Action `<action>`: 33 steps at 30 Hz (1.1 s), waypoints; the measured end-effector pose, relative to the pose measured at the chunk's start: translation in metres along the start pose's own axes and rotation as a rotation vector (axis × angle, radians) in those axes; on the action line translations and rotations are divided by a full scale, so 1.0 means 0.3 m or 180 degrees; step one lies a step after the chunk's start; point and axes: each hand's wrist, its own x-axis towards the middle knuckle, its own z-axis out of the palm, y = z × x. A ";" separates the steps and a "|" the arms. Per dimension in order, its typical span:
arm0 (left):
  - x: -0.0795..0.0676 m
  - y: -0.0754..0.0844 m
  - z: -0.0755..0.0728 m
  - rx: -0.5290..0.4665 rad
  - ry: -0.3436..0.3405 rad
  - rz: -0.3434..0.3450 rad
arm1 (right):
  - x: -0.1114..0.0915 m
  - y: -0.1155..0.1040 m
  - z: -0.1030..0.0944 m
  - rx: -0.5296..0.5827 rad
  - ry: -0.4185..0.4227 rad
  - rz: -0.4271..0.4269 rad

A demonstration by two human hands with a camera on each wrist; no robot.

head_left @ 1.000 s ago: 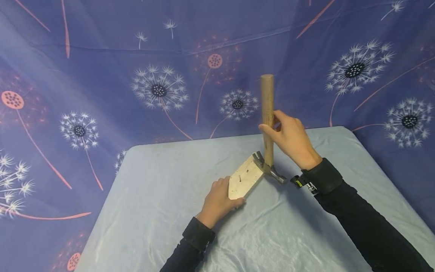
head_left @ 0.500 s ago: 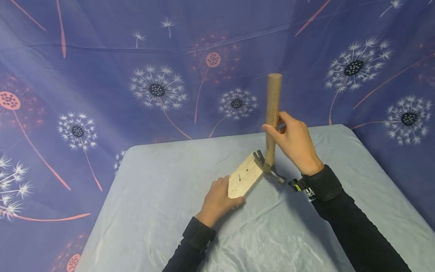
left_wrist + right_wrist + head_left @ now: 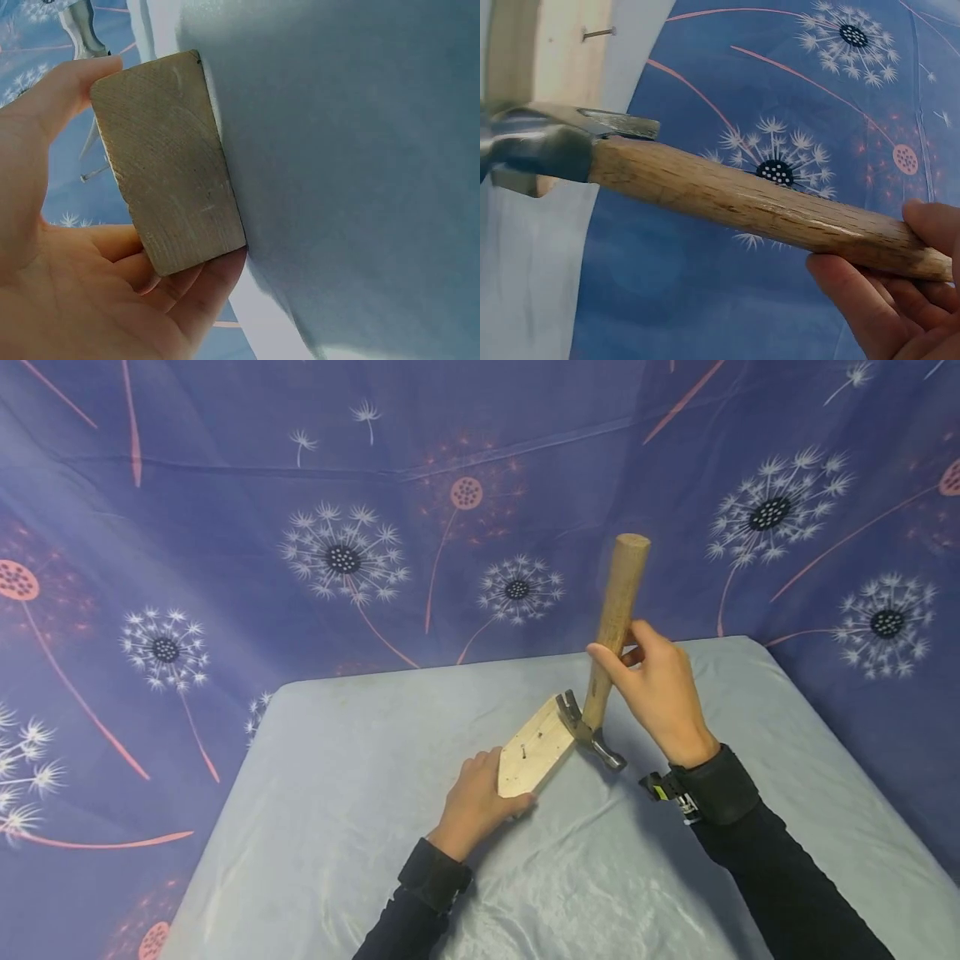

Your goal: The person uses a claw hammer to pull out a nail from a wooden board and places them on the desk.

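My left hand (image 3: pixel 474 808) grips the near end of a pale wooden block (image 3: pixel 534 756) on the table, thumb on one side and fingers on the other. A nail (image 3: pixel 598 33) stands up from the block's top face; a second small dark spot lies beyond it. In my right hand (image 3: pixel 663 697) is a claw hammer (image 3: pixel 621 589), pinched by its wooden handle between thumb and fingers. Its claw lies over the block's far end, and the striking face points down to the right. Leaning right, the handle rises above the head. Whether the claw holds a nail is hidden.
A light blue cloth (image 3: pixel 337 760) covers the table, wrinkled near the front. Behind it hangs a blue curtain (image 3: pixel 247 510) with a dandelion print, close to the table's back edge.
The hammer handle has tipped from upright to leaning right, my right hand moving right and slightly down with it. My left hand and the block have stayed nearly still.
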 end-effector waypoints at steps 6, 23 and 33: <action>0.002 0.001 -0.008 0.0046 -0.0033 -0.0007 | -0.021 0.015 -0.025 0.0000 0.0183 0.0034; 0.011 -0.003 -0.005 0.0059 -0.0105 -0.0037 | -0.028 0.008 -0.073 0.0301 0.0270 0.0155; 0.023 0.018 -0.026 0.0283 -0.0272 -0.0036 | -0.051 -0.018 -0.076 0.0554 0.0247 0.0308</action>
